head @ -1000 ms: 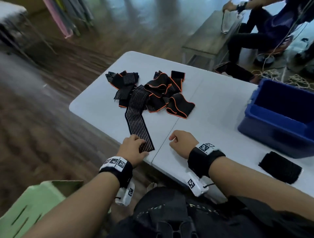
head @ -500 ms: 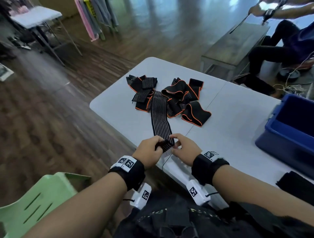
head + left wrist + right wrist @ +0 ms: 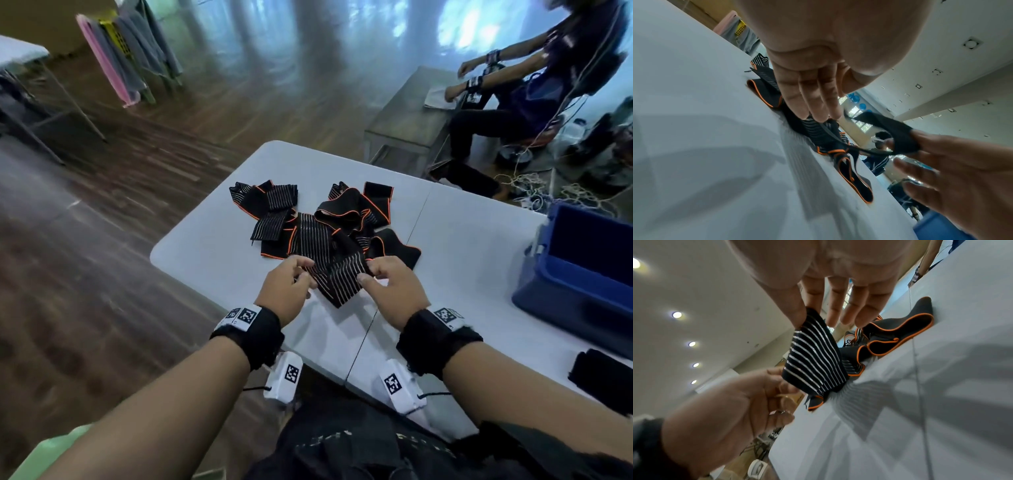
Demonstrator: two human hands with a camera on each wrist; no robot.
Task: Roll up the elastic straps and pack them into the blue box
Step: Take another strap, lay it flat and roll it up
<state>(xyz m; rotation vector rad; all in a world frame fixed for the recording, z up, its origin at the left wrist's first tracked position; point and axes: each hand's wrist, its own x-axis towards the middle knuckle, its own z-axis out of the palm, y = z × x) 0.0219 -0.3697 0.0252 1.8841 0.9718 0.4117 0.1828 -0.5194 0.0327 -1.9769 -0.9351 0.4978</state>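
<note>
Large indoor hall used as a data-collection workspace: dark wood-plank floor (image 3: 102, 240), white folding plastic table (image 3: 462, 246), recessed ceiling downlights (image 3: 676, 314), second seated person wearing wrist trackers (image 3: 534, 89).

White folding table (image 3: 219, 246) w/ strap pile (image 3: 346, 219), blue box (image 3: 579, 274) at right edge, black roll (image 3: 603, 380) nr front.

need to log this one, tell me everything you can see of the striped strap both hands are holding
The striped strap is black stretchy-looking fabric with thin pale lengthwise stripes. Its near end is lifted off the white table and stretched between the left hand and the right hand, each pinching one side edge. The end hangs to a point between them. The rest runs back into the pile of orange-edged straps. It is not yet rolled.
</note>
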